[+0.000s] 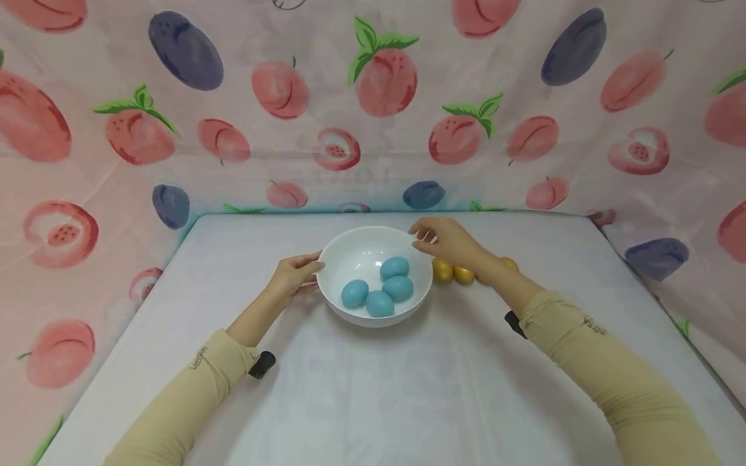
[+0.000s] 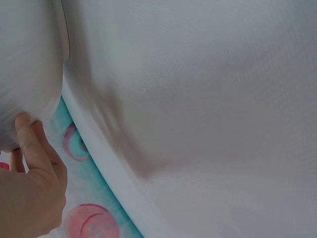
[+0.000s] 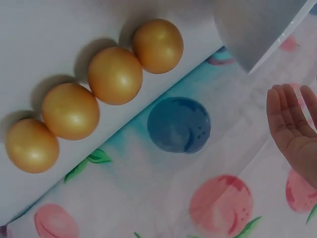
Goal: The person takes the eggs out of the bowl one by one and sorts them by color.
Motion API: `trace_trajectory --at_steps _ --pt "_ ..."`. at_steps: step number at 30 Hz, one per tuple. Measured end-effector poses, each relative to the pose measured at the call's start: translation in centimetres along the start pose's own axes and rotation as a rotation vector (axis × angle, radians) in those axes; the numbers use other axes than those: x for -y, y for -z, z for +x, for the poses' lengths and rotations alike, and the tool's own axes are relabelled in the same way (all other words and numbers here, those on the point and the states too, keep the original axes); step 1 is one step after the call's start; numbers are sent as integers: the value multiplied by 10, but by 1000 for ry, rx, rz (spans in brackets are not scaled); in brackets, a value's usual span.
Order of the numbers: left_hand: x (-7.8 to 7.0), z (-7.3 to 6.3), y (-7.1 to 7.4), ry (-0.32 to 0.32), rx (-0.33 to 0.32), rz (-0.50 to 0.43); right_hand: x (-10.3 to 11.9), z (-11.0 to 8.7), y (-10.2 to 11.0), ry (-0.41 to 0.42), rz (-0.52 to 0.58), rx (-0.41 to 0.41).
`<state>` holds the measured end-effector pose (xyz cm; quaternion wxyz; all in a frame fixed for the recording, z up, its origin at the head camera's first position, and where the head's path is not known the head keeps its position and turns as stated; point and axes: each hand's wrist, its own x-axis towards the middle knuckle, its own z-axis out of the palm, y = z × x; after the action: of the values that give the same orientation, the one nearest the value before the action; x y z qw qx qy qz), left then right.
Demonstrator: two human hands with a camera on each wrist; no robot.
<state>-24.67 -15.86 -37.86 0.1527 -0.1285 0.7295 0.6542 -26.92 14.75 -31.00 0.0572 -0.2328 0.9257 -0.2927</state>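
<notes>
A white bowl (image 1: pixel 373 321) stands in the middle of the head view with several blue eggs (image 1: pixel 397 288) inside. At its left side my left hand (image 1: pixel 293 277) grips the wall, thumb on the rim and fingers on the outside; the left wrist view shows the fingertips against the bowl (image 2: pixel 29 59). My right hand (image 1: pixel 445 241) is by the far right rim with loosely bent fingers. In the right wrist view a gap separates this hand (image 3: pixel 297 129) from the bowl (image 3: pixel 262 29), and nothing is in it.
Several gold eggs (image 3: pixel 115 76) lie in a row right of the bowl, partly hidden by the right forearm in the head view. White cloth covers the table (image 1: pixel 361 401). A fruit-print curtain (image 1: pixel 373 149) rises behind the back edge and along both sides.
</notes>
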Motion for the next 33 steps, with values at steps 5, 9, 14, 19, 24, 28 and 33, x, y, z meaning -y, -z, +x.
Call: trace_trajectory --at_steps 5,9,14,19,24,28,33 --pt "0 0 -1 -2 2 4 12 7 -8 41 -54 78" --pt "0 -1 -1 -5 1 2 20 11 -13 48 -93 137" --pt "1 0 -1 -12 1 6 26 19 -19 15 -134 217" --pt "1 0 0 -15 0 13 27 30 -25 69 -226 289" --pt "1 0 1 -20 2 26 28 36 -28 152 -327 356" --pt "1 0 2 -13 -5 36 29 42 -32 161 -367 421" --pt "3 -2 2 -7 -6 35 26 48 -41 166 -402 471"
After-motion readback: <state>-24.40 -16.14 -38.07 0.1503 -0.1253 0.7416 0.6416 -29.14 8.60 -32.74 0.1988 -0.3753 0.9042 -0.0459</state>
